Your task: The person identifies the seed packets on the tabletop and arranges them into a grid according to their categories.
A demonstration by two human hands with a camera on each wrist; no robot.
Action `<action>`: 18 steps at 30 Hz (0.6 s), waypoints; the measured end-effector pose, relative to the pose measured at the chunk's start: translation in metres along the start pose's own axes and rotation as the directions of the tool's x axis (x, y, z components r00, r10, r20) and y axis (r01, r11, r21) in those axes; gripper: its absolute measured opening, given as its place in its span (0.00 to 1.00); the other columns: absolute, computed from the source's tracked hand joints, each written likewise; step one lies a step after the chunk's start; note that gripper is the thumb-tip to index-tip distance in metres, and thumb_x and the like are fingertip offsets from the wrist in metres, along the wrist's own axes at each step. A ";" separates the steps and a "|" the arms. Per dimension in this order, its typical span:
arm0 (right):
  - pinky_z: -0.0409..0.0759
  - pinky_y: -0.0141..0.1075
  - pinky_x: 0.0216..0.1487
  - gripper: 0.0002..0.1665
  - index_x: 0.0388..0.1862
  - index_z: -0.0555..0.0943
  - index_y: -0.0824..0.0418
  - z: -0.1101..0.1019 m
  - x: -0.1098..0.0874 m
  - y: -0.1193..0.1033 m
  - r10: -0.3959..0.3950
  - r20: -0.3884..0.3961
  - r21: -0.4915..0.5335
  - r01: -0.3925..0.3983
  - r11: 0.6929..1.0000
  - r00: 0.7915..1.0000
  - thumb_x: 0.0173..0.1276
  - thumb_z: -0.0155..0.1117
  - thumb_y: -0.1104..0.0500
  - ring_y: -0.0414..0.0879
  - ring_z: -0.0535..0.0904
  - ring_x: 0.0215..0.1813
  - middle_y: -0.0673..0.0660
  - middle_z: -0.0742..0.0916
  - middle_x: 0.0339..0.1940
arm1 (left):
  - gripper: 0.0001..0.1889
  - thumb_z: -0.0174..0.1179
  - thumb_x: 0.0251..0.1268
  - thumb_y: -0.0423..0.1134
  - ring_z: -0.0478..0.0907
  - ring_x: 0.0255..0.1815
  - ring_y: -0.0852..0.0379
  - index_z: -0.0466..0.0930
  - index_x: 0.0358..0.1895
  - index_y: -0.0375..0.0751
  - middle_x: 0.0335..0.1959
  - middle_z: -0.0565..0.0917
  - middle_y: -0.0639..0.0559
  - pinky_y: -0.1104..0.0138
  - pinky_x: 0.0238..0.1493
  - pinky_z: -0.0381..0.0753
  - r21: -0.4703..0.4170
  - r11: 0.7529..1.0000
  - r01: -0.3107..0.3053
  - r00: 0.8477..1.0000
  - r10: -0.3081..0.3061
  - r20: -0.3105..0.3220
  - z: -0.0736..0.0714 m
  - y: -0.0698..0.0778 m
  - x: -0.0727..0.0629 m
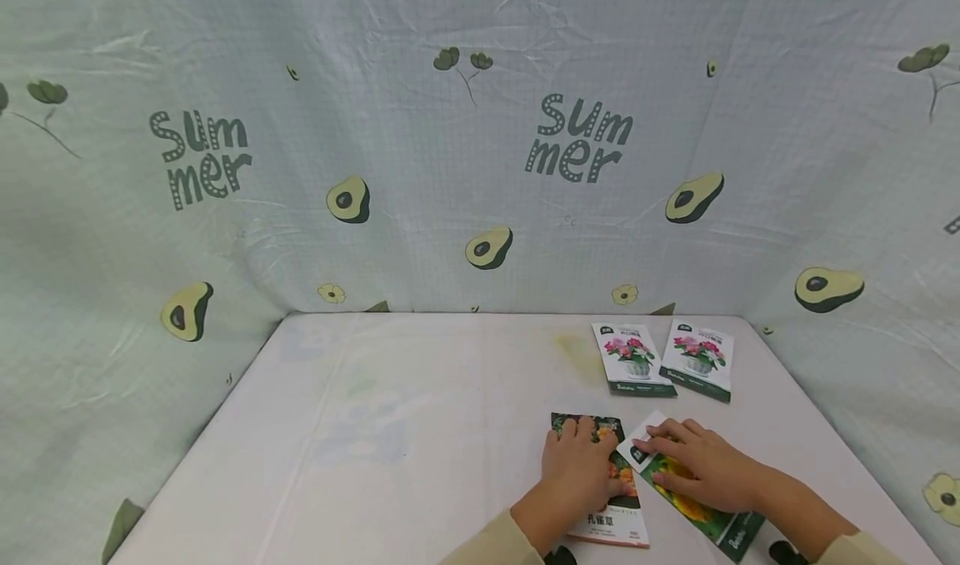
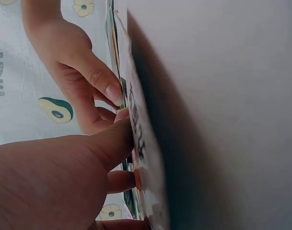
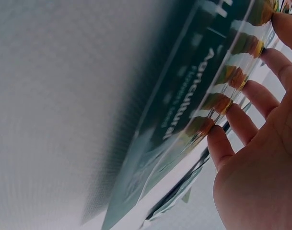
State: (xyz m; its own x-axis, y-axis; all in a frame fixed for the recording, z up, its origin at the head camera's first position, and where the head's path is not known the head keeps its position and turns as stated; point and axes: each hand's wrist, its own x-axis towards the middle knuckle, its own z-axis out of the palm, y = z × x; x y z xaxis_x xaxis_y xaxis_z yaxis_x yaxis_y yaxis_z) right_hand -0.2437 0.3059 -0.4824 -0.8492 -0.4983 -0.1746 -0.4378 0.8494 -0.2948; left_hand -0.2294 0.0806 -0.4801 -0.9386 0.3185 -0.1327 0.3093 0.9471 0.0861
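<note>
My left hand (image 1: 577, 472) rests on a seed packet with orange flowers (image 1: 618, 530), its fingertips and thumb pressing the front face. Seen from the left wrist, that packet (image 2: 148, 163) is edge-on, casting a shadow on the table. To the right, my right hand (image 1: 708, 467) lies over a slanted seed packet with yellow flowers (image 1: 738, 536). In the right wrist view, its spread fingertips touch the glossy front of this packet (image 3: 198, 81), and no finger shows curled round it. The upper left corner of the yellow-flower packet comes close to the orange-flower packet; whether they overlap I cannot tell.
Two white seed packets with pink flowers, a left one (image 1: 633, 352) and a right one (image 1: 699, 357), lie side by side near the far right corner. The white table (image 1: 360, 482) extends left. A printed cloth (image 1: 420, 148) hangs behind and around it.
</note>
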 end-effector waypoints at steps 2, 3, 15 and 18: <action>0.69 0.70 0.63 0.33 0.71 0.77 0.39 0.000 0.000 0.000 0.005 0.003 0.001 -0.005 1.000 1.000 0.69 0.63 0.33 0.55 0.71 0.65 0.54 0.78 0.67 | 0.35 0.60 0.53 0.77 0.67 0.69 0.55 0.70 0.68 0.81 0.70 0.70 0.62 0.53 0.67 0.71 0.000 1.000 -0.001 1.000 0.001 0.006 -0.001 -0.001 -0.001; 0.69 0.70 0.63 0.33 0.71 0.77 0.39 0.000 -0.001 0.000 0.006 0.004 0.004 -0.006 1.000 1.000 0.69 0.63 0.33 0.55 0.71 0.65 0.54 0.78 0.68 | 0.35 0.60 0.53 0.77 0.67 0.69 0.55 0.70 0.68 0.81 0.70 0.70 0.62 0.53 0.67 0.71 -0.002 1.000 -0.001 1.000 0.001 0.007 -0.001 -0.001 -0.001; 0.70 0.70 0.63 0.34 0.71 0.77 0.40 0.001 0.000 -0.001 0.014 -0.002 0.003 -0.014 1.000 1.000 0.69 0.63 0.33 0.56 0.71 0.65 0.55 0.78 0.68 | 0.34 0.60 0.54 0.77 0.69 0.66 0.56 0.71 0.67 0.81 0.69 0.70 0.63 0.54 0.64 0.73 0.001 1.000 -0.003 1.000 0.003 0.010 0.000 -0.010 -0.004; 0.70 0.70 0.63 0.34 0.71 0.77 0.40 0.001 0.000 -0.001 0.012 -0.006 0.002 -0.012 1.000 1.000 0.69 0.63 0.33 0.55 0.71 0.65 0.54 0.78 0.68 | 0.34 0.60 0.53 0.78 0.69 0.66 0.56 0.71 0.67 0.82 0.69 0.70 0.63 0.54 0.64 0.73 0.000 1.000 -0.004 1.000 0.004 0.009 0.001 -0.011 -0.004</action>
State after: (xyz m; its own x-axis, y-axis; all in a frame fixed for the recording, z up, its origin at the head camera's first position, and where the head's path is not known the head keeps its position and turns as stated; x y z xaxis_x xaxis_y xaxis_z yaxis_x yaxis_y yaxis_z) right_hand -0.2425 0.3046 -0.4833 -0.8562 -0.4869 -0.1729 -0.4269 0.8551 -0.2942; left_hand -0.2292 0.0689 -0.4813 -0.9358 0.3230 -0.1410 0.3134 0.9457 0.0866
